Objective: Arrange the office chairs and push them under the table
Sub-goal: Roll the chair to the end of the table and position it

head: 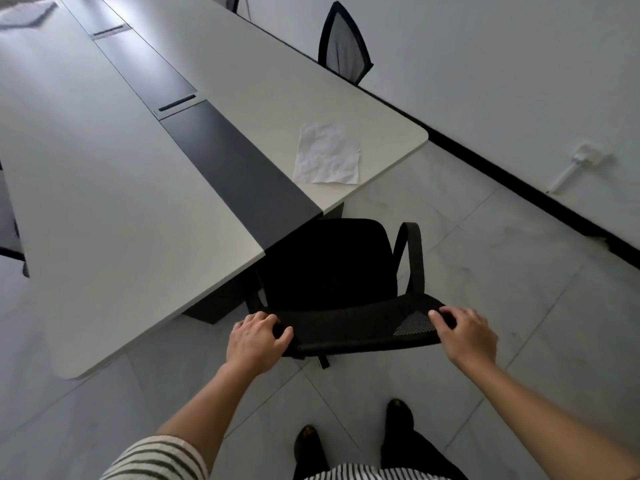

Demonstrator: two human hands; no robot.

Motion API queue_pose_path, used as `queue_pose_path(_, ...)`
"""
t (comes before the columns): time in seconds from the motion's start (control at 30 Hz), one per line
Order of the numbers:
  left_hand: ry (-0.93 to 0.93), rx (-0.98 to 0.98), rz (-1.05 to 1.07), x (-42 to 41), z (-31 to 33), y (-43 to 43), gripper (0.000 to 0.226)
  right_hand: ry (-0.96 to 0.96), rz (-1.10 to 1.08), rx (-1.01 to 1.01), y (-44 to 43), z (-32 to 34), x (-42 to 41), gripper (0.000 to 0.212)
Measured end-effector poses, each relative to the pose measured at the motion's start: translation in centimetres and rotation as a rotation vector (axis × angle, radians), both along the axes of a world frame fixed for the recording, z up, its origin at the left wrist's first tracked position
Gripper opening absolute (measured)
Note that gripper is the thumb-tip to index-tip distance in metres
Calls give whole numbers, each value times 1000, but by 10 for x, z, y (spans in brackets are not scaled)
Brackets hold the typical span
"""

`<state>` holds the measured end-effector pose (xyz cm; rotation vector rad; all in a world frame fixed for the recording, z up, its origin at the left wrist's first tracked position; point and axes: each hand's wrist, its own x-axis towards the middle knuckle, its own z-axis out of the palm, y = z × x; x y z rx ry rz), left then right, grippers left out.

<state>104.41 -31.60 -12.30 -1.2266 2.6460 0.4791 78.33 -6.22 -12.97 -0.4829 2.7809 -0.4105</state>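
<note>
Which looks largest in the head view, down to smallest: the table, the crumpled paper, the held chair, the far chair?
1. table
2. held chair
3 and 4. crumpled paper and far chair: alike here; the far chair is partly hidden and farther away, so no ranking.

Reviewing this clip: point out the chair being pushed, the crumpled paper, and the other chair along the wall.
Office chair (346,327): head view, on its mesh backrest top.
Crumpled paper (327,154): head view, middle of the sheet.
Far chair (344,46): head view, on its mesh backrest.
</note>
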Motion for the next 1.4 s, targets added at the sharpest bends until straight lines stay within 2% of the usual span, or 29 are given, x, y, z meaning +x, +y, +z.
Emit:
queue_pose_path(0.07, -25, 53, 38, 2, 1, -9, 58, -119, -94, -135, -6, -5, -1, 41)
queue_pose_path(0.2, -22, 78, 117, 1, 4, 0, 57, -123, -105, -238, -14, -12, -11, 28)
queue_pose_path(0.43, 45, 72, 325, -35, 4, 72, 50, -155, 99, -154, -15, -12, -100, 29)
queue_pose_path(0.67, 96, 80, 504, -98, 3, 134, 47, -14, 367, -27, -30, -3, -182, 30)
queue_pose_path(0.83, 127, 62, 573, -134, 6, 153, 44, -19, 436, -40, -50, 0, -221, 30)
queue_pose_path(1.13, 125, 64, 616, -169, 9, 164, 41, 8, 508, -7, -70, 6, -253, 31)
queue_pose_path(1.4, 132, 116, 594, -146, 6, 157, 40, 76, 627, 83, -58, 12, -236, 31)
